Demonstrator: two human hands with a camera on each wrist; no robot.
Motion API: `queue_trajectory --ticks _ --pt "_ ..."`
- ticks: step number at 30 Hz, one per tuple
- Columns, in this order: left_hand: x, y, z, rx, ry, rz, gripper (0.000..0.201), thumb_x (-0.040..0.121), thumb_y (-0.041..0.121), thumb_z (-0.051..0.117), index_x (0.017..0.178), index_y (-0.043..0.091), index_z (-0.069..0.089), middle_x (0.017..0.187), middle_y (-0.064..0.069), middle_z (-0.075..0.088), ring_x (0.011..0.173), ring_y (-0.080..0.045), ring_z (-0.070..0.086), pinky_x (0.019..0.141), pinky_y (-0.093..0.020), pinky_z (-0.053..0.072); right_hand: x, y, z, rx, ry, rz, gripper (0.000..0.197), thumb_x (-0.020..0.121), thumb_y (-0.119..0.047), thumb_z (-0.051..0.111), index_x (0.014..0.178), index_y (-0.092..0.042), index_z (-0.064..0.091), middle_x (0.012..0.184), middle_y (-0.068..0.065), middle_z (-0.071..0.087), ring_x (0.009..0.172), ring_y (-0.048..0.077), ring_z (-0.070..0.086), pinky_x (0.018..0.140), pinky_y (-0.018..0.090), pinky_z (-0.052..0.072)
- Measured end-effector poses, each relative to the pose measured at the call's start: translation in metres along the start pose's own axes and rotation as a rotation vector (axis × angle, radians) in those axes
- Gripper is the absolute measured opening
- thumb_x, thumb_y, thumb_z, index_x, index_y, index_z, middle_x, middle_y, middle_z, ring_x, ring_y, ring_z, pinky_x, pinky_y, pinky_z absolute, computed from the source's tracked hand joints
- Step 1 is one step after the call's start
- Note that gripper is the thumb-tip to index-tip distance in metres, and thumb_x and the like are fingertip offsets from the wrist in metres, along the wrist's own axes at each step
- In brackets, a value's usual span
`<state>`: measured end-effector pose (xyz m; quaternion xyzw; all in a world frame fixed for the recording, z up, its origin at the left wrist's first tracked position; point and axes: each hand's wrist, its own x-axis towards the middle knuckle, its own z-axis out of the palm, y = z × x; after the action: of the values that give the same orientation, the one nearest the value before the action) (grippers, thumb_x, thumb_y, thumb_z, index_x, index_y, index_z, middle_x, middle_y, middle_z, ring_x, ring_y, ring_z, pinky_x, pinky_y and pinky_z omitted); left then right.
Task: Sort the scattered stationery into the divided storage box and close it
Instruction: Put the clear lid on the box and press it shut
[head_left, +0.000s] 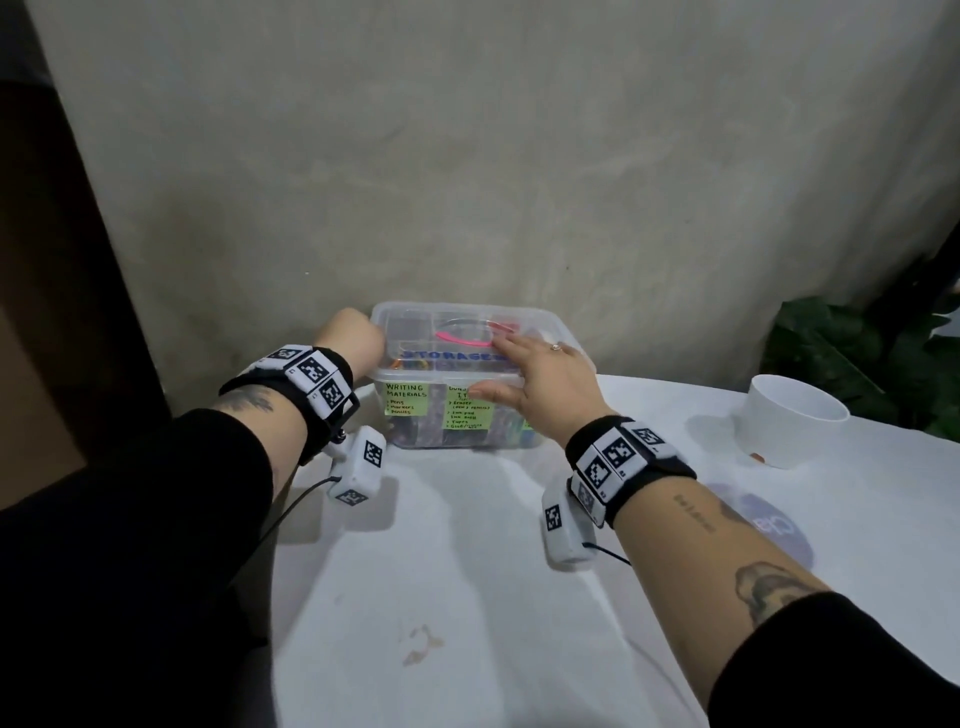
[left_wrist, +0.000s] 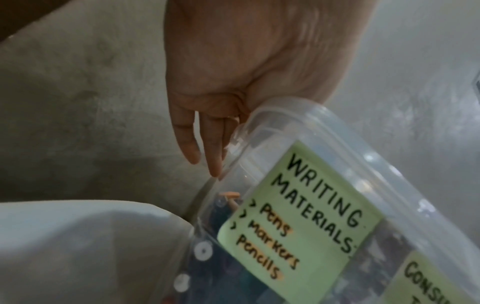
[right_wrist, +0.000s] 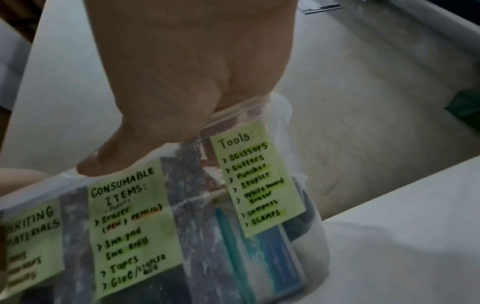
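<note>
Mostly blurred contents; both hands (head_left: 540, 374) lie flat-fingered on the storage box (head_left: 467, 415) lid (head_left: 415, 332).

A white-covered desk (head_left: 467, 597) carries the lidded clear storage box (head_left: 415, 436) by the wall; right of the box stands a white bowl (head_left: 795, 426).

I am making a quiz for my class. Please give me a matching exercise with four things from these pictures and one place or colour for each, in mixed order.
Things:
1. left hand
2. right hand
3. cup
4. handle

Places or colours:
A. pink, on the lid
B. white, at the right of the table
C. at the box's left end
D. flat on the lid, thumb on its front edge

Pairs: 1-C, 2-D, 3-B, 4-A
</note>
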<state>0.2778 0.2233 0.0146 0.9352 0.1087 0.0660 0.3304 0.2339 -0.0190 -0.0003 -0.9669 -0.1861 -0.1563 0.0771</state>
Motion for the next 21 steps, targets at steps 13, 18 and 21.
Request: queue_trajectory --ticks 13,18,21 --pt "0.008 0.103 -0.019 0.824 -0.274 0.342 0.044 0.099 0.021 0.045 0.14 0.007 0.048 0.141 -0.013 0.052 0.128 -0.03 0.05 0.104 -0.038 0.039 -0.019 0.004 0.0 0.115 0.075 0.032 0.102 0.06 -0.086 0.06 0.147 -0.035 0.041 0.154 -0.011 0.039 0.142 0.008 0.035 0.118 0.045 0.024" --pt "0.013 0.132 -0.01 0.916 -0.312 0.385 0.052 0.101 0.03 0.046 0.148 0.01 0.038 0.148 -0.009 0.044 0.134 -0.027 0.043 0.108 -0.036 0.033 -0.021 0.007 0.0 0.122 0.082 0.01 0.099 0.062 -0.083 0.062 0.146 -0.035 0.042 0.154 -0.011 0.039 0.143 0.006 0.031 0.12 0.043 0.018" --pt "0.023 0.135 -0.002 0.969 -0.366 0.39 0.054 0.101 0.033 0.047 0.15 0.013 0.036 0.15 -0.006 0.043 0.135 -0.024 0.042 0.108 -0.034 0.033 -0.021 0.005 0.0 0.125 0.076 0.021 0.098 0.063 -0.082 0.063 0.146 -0.036 0.042 0.154 -0.011 0.039 0.144 0.005 0.03 0.12 0.042 0.017"
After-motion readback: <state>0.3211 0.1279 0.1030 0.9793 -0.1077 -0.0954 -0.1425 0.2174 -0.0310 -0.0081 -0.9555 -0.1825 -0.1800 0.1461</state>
